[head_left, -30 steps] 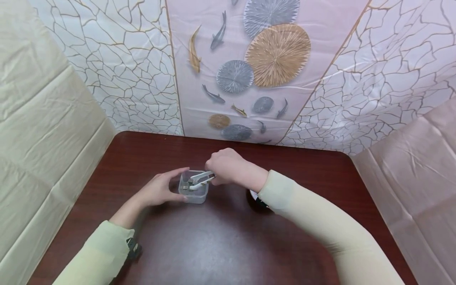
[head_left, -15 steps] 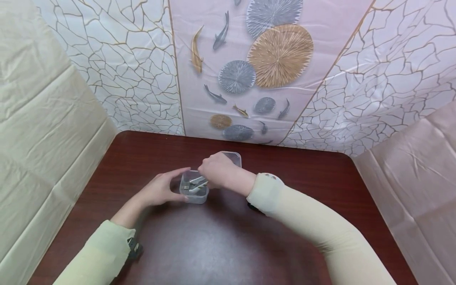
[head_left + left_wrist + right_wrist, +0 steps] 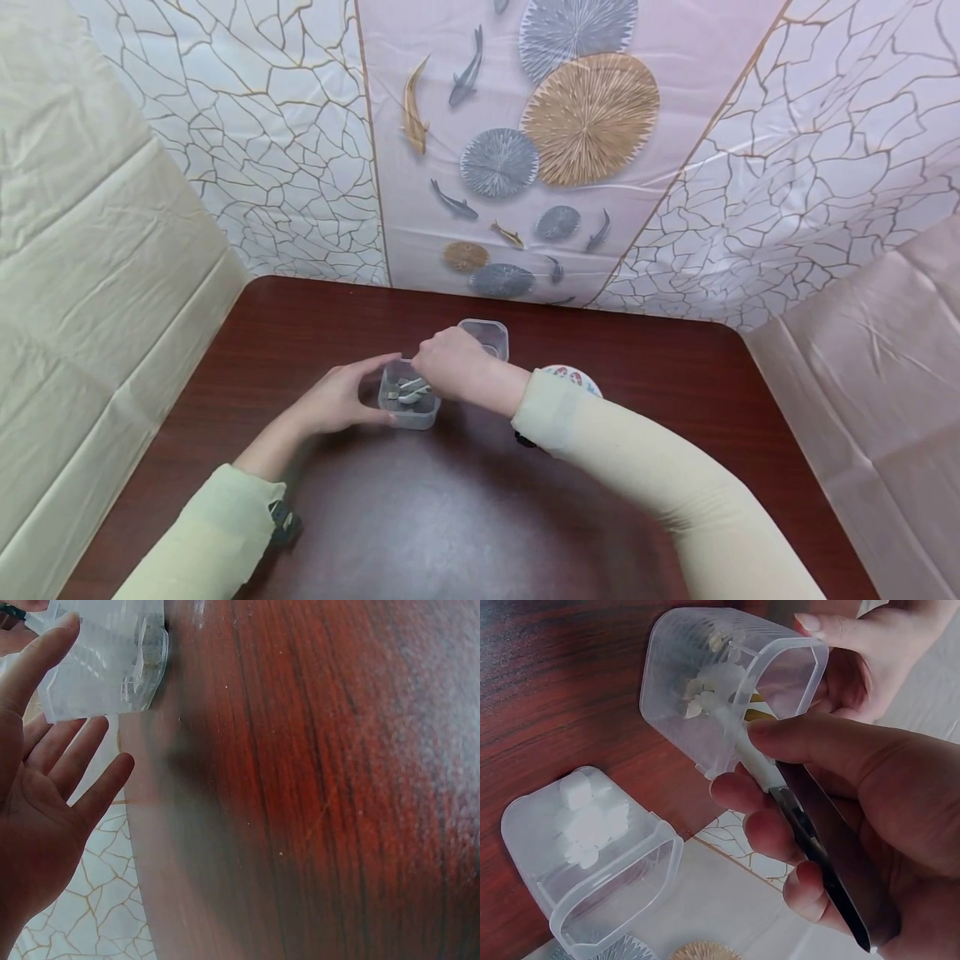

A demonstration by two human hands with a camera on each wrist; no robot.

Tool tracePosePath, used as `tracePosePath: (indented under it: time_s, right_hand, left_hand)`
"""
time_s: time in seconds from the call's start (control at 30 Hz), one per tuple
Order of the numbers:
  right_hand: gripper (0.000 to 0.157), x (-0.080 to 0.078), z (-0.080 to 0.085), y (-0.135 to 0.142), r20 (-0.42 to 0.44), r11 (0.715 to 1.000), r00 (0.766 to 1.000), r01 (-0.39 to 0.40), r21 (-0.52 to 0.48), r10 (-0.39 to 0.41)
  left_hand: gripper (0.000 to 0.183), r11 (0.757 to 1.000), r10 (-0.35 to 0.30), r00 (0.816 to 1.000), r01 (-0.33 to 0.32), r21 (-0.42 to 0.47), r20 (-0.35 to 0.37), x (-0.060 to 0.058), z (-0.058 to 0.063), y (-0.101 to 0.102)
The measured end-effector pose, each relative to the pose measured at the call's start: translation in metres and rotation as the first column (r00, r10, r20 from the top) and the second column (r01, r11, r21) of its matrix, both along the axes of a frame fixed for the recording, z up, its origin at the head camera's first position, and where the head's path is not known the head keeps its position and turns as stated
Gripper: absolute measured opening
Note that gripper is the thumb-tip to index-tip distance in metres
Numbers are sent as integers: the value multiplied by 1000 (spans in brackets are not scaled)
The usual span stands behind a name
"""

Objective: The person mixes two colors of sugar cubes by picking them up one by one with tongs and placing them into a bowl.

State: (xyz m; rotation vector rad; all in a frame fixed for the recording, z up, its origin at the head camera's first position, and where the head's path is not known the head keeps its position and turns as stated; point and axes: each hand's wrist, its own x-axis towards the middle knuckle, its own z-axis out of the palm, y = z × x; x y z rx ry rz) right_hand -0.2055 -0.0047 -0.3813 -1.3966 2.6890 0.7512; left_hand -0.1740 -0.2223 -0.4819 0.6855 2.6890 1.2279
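A small clear plastic container (image 3: 411, 421) stands on the table, with several small pieces (image 3: 718, 641) inside. My left hand (image 3: 337, 400) holds it from the left, thumb and forefinger spread across its sides; the lower fingers stay extended in the left wrist view. From the right, my right hand (image 3: 461, 367) grips a pair of tongs (image 3: 810, 832) with metal arms and white tips. Those tips reach down into the container among the pieces. In the right wrist view, a pale clump lies right at the tips; I cannot tell whether they pinch it.
A second clear container (image 3: 491, 333) stands behind my right hand, holding several white pieces (image 3: 592, 817). Partly covered by the right sleeve (image 3: 570, 417) is a round white item (image 3: 573, 377) with red marks. Patterned cloth (image 3: 300, 167) hangs behind the dark red table (image 3: 420, 517).
My right hand has moved left and slightly down, lowering the tongs into the container. The second container and round item have come into view from behind the arm. The left hand keeps its hold.
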Motion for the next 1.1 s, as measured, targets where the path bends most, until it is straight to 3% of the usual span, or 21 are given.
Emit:
tracePosePath:
  time_s: [0.37, 0.47, 0.83, 1.1]
  right_hand:
    - [5, 1, 16, 19, 7, 998, 1000, 13, -67, -12]
    - [8, 2, 21, 28, 9, 994, 1000, 5, -106, -4]
    - [13, 9, 33, 65, -78, 950, 991, -127, -286, 109]
    - [17, 14, 40, 90, -94, 935, 987, -154, -319, 131]
  left_hand:
    - [94, 1000, 3, 1000, -3, 2, 16, 2, 3, 1]
    - [94, 1000, 8, 1000, -8, -1, 18, 2, 3, 1]
    - [95, 1000, 12, 1000, -12, -11, 13, 3, 3, 2]
    - [94, 1000, 14, 1000, -14, -22, 8, 5, 4, 3]
